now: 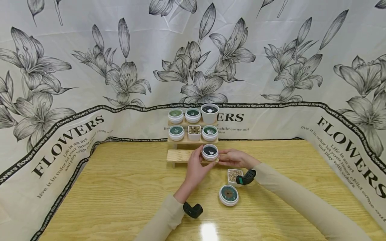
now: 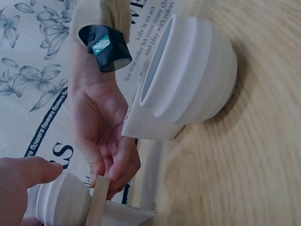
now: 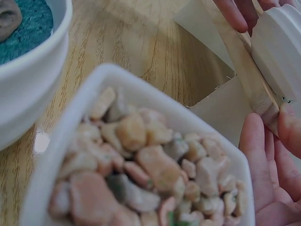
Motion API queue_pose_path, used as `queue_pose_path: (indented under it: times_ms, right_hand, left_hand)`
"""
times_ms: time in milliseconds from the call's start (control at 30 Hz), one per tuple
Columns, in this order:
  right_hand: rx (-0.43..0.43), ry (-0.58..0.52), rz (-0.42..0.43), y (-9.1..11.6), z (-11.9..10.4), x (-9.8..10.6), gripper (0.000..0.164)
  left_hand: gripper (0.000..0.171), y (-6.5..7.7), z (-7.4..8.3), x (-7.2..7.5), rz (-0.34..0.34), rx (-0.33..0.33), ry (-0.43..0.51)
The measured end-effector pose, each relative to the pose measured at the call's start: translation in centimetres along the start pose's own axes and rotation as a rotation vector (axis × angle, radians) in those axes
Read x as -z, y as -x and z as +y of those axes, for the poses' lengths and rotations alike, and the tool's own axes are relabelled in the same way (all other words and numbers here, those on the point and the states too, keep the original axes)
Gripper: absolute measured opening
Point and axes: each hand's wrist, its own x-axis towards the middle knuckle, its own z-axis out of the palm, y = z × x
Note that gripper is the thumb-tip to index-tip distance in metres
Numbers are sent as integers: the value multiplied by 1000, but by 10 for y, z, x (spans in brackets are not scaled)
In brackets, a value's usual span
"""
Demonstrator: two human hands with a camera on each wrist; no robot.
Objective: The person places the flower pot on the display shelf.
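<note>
A round white pot [image 1: 209,153] with a dark, white-flecked filling stands at the right end of the lowest wooden step [image 1: 181,156]. My left hand [image 1: 195,167] grips this pot from the left and front; in the left wrist view its thumb [image 2: 37,170] lies along the pot's side. From the right, my right hand [image 1: 236,158] pinches the end of the step's board [image 3: 263,106], fingers beneath it and thumb close to the pot. Under the right wrist stands a square white pot of pebbles [image 1: 233,174]. Nearer me is a round white pot [image 1: 228,194] with a teal filling and brown centre.
Behind, the middle step [image 1: 188,140] holds two round pots and a square pebble pot [image 1: 194,132]. Round pots and a taller white pot [image 1: 209,113] stand on the top step. A flower-printed cloth [image 1: 129,90] hangs behind the wooden table [image 1: 120,187].
</note>
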Motion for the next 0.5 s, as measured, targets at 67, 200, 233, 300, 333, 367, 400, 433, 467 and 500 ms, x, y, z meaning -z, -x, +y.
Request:
queue_pose_path:
  times_ms: [67,200,233,300,333,367,400,433,467,500]
  right_hand:
    - [2,2,-2,-2,0,0,55]
    - [4,3,1,-6,1,-1,55]
    - [4,6,5,-7,1,-1,55]
    - [5,5,8,-7,1,-2,56]
    - [5,3,7,-7,1,-2,56]
    - [9,3,3,-6,0,-2,56]
    - [12,1,0,-6,0,-2,56]
    - [11,-6,-1,-5,-1,-3,56]
    - [11,-12,-3,-4,-1,-3,56]
    - [11,-18,-6,-3,-1,-3,55]
  left_hand:
    - [76,4,1,1,-3,0,6]
    - [77,12,2,3,-2,8,49]
    - [78,13,2,3,-3,15,67]
    - [79,17,2,4,-4,29,89]
    - [79,18,2,4,-5,37,99]
    - [80,20,1,4,-6,43,108]
    - [80,22,1,4,-8,48,118]
    - [80,23,0,4,-9,53,128]
    - [80,25,-1,3,-10,52,137]
    - [80,26,-1,3,-8,45,144]
